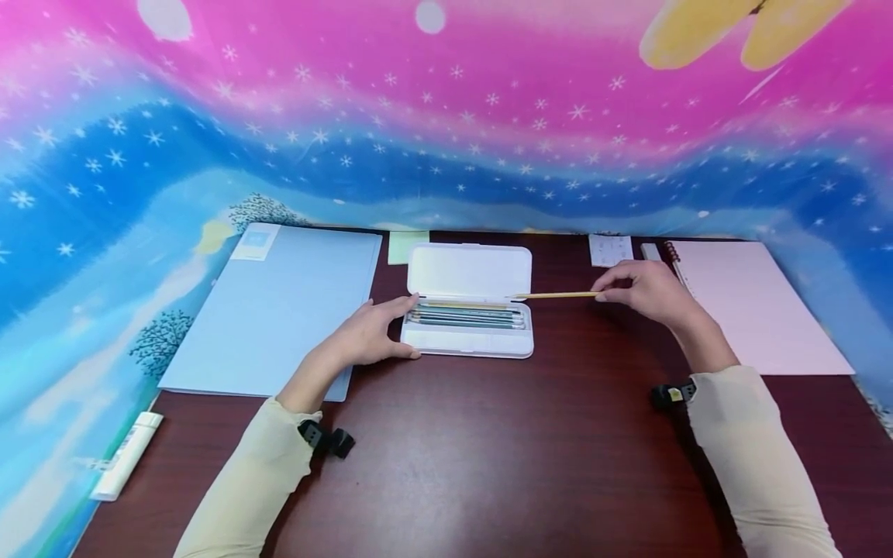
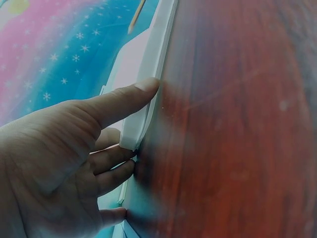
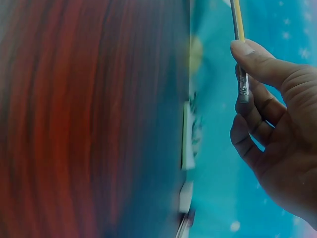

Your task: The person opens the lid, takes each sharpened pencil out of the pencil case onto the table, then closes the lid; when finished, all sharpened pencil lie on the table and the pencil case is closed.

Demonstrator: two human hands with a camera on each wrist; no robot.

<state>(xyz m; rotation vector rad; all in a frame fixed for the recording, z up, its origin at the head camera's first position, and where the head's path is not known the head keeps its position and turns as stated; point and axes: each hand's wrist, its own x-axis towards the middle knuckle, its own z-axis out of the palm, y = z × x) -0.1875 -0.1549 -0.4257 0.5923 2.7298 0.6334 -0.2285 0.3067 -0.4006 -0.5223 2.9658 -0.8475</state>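
Pinching: right hand (image 1: 645, 291) on yellow pencil (image 1: 561, 294), near one end.
Bracing: left hand (image 1: 370, 333) grips pencil case (image 1: 463, 343), toward tabletop (image 1: 488, 465) far edge.
Pencil step: likely transfer, direction unclear.
Next: probably clear lid (image 1: 469, 271).

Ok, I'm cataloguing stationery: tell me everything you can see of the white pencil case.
The white pencil case looks plastic, rectangular with rounded corners. It lies open on the dark table, its lid folded back on the far side. Pencils lie lengthwise in its far section. The left grip holds its left end.
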